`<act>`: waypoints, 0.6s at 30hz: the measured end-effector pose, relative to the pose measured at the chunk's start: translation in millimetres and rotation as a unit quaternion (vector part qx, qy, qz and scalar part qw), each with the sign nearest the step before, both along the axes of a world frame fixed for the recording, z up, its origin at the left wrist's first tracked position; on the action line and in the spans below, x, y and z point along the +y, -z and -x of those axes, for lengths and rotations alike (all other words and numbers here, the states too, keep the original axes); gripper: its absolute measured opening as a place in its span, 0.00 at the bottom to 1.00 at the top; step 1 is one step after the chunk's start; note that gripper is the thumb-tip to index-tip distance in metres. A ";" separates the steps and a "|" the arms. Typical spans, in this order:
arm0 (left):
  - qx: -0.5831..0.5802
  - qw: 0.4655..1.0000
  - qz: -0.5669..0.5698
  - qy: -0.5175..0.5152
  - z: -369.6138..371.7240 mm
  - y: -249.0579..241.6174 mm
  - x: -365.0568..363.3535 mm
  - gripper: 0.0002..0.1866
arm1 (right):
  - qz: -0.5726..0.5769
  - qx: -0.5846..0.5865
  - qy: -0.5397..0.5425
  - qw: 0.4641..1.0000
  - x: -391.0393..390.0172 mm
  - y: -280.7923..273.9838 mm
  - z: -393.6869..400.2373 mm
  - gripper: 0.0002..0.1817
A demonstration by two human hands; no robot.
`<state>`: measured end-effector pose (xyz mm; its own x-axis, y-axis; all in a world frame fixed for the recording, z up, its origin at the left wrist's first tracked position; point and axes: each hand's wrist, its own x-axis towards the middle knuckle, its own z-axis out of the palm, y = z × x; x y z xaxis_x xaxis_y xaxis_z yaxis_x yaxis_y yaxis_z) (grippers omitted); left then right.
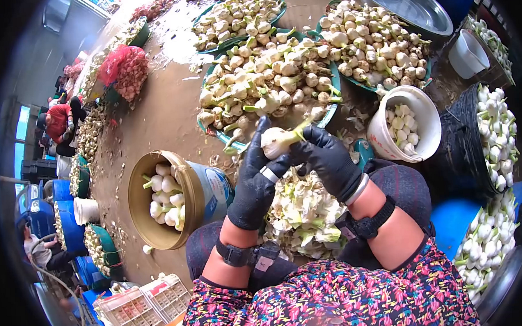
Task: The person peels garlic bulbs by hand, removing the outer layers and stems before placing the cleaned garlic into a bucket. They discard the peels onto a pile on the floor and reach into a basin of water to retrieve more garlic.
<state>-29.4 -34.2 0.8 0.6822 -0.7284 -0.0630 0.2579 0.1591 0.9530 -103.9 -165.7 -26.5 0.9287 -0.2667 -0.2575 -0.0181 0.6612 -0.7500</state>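
Observation:
A garlic bulb (276, 142) with a short green stem is held up in front of me between my two gloved hands. My left hand (257, 178), in a black glove, has its fingers closed around the bulb's underside and left side. On the stem side, my right hand (329, 160), also black-gloved, pinches at the stem; whether it holds a small blade as well is hidden. Below the hands lies a heap of peeled garlic skins (304, 213) between my knees. Just beyond them is a wide green tub (334, 81) piled with unpeeled garlic bulbs.
A tan bucket (135, 197) with cleaned bulbs stands at left, a white bucket (377, 131) with cleaned bulbs at right. More garlic tubs (429, 77) lie ahead. A black basket (460, 131) is at far right. Other people (58, 122) sit at far left.

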 end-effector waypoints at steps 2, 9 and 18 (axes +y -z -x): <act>-0.012 1.000 0.003 -0.013 -5.5 -2.9 2.5 0.34 | 0.002 0.002 0.042 0.999 7.4 -4.6 0.8 0.10; -0.142 0.984 -0.106 0.007 -14.6 -2.8 9.8 0.35 | 0.340 -0.084 0.107 0.931 -17.2 -2.5 -0.6 0.08; -0.107 0.983 -0.146 0.038 -10.7 -5.8 8.9 0.32 | 0.666 -0.139 0.113 0.724 -5.3 2.1 1.7 0.11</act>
